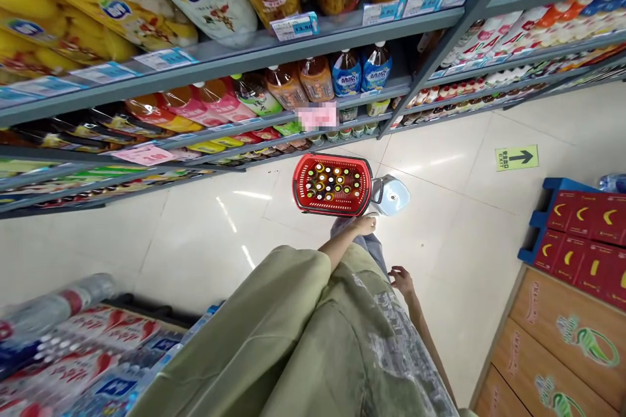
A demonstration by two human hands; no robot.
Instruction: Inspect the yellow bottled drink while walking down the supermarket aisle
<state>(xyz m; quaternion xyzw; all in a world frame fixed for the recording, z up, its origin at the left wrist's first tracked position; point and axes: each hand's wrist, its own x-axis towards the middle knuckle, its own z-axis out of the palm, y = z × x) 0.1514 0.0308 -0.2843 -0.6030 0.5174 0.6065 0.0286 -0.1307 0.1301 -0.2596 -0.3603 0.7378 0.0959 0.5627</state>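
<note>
A red shopping basket (298,184) with black edging holds several bottles with white, yellow and green caps. A light blue container (394,197) with a dark handle is at the basket's right side. My left hand (364,225) is closed just below the basket's lower right corner; what its fingers hold, if anything, is hidden. Lower and to the right, my right hand (402,279) hangs beside my patterned clothing, loosely curled with fingers apart and holding nothing.
Shelves (274,45) of bottled drinks run along the far side. Packs of water bottles (98,352) are at the lower left. Red boxes (587,241) on a blue pallet and brown cartons (562,339) line the right. An exit sign (516,158) marks the tiled floor.
</note>
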